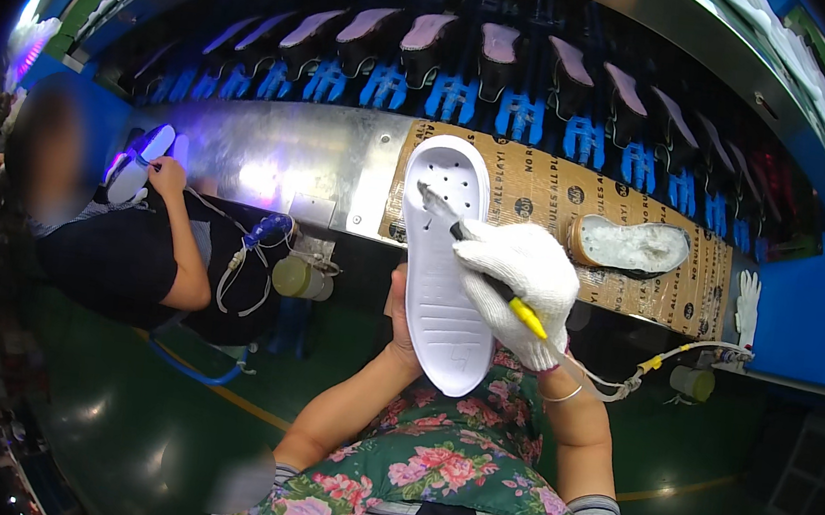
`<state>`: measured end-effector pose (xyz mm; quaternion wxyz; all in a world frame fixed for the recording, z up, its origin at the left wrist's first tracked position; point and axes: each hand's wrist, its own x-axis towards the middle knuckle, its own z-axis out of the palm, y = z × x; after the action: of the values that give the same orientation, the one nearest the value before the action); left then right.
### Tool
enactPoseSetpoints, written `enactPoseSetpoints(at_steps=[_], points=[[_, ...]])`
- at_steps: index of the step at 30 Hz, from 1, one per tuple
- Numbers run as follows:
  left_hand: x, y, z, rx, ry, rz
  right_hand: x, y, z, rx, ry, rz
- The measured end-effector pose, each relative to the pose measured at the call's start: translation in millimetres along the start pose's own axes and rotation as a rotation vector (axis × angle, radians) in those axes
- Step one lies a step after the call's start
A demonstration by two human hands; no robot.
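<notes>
Left hand (400, 319) grips a white sole (444, 261) from behind; gloved right hand (520, 284) pinches a brush (477, 261) against it.

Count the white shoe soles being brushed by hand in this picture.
2. One white sole in the left hand, brushed by the gloved right hand; another sole held by the co-worker at left. Others may be hidden.

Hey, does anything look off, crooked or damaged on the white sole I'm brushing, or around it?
Nothing stands out. The white sole looks whole, propped upright in the bare left hand, while the gloved right hand holds the brush against it. Another sole lies flat on the cardboard-lined ledge.
</notes>
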<state>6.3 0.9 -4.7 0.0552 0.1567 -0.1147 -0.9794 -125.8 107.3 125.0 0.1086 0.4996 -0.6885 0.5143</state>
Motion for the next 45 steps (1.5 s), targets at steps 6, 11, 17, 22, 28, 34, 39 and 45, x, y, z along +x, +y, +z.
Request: enactPoseSetpoints(at_steps=[6,11,17,22,28,34,39,45], points=[[-10.8,-12.0,-11.2,0.123,-0.058,-0.025,6.6,4.8,-2.7,-0.258,0.003,-0.236],[-1.0,-13.9,-39.7,-0.016,-0.102,-0.01,-13.3,-4.9,17.5,0.05,-0.068,-0.114],[4.1,-6.7,-25.6,0.065,-0.086,0.157,-17.0,2.5,25.5,-0.03,0.121,-0.057],[22.3,-1.4,-58.8,-0.142,-0.141,0.123,-19.0,-10.1,27.8,0.18,0.011,-0.075],[35.0,13.6,-24.7,0.017,-0.109,0.232,-25.9,-1.4,41.2,-0.003,0.116,-0.14],[39.6,24.8,14.4,-0.172,-0.344,0.19,-27.3,4.2,23.0,0.248,0.071,0.025],[47.0,36.4,11.1,-0.166,-0.39,0.098,-30.7,-4.2,47.1,0.137,0.03,-0.142],[49.6,47.9,24.7,-0.123,-0.425,0.134,-22.1,-0.9,30.5,0.245,0.063,0.033]])
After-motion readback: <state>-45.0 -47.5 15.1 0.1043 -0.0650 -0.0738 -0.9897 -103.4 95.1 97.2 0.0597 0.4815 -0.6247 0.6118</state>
